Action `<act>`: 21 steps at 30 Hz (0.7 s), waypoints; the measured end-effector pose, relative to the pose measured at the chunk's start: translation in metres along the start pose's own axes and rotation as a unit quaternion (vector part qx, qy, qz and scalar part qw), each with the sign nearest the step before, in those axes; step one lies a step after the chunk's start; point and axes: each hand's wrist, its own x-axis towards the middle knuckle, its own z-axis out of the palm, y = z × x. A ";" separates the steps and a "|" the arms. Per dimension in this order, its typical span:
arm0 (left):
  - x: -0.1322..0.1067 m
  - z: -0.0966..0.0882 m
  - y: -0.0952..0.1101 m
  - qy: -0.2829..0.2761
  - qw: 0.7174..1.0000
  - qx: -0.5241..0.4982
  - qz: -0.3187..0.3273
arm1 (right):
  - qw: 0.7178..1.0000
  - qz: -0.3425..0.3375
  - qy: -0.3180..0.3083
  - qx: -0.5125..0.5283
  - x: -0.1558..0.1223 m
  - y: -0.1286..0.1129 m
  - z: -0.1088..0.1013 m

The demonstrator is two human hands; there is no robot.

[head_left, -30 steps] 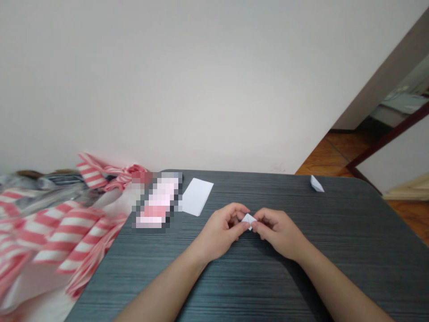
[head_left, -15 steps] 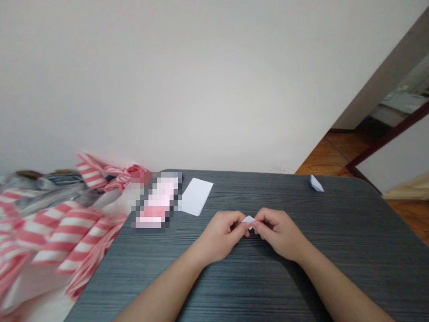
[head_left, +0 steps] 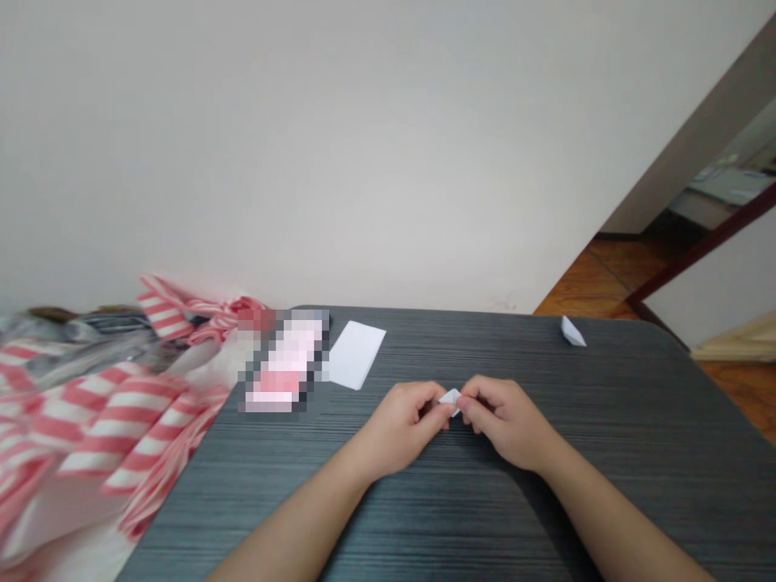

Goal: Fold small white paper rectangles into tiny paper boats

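Note:
A small folded white paper piece (head_left: 450, 397) is pinched between both hands, just above the dark grey table (head_left: 606, 453). My left hand (head_left: 403, 424) grips it from the left with curled fingers. From the right, my right hand (head_left: 503, 420) pinches it with thumb and fingertips. Most of the paper is hidden by the fingers.
A stack of white paper slips (head_left: 356, 354) lies at the table's far side, next to a blurred pink object (head_left: 284, 364). Another folded white paper piece (head_left: 571, 332) sits near the far right edge. Red-and-white striped cloth (head_left: 109, 420) lies left of the table. A wall stands behind.
Both hands stay together on the paper piece; the left hand's fingers have curled lower over it, so less paper shows.

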 end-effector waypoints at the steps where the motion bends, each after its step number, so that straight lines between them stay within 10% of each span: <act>1: 0.000 0.000 0.000 0.001 1.000 -0.003 0.001 | 1.000 -0.001 0.002 0.000 0.000 0.000 0.000; 21: -0.002 -0.001 -0.002 -0.011 1.000 0.018 -0.009 | 0.999 -0.030 -0.023 -0.009 0.000 0.001 0.000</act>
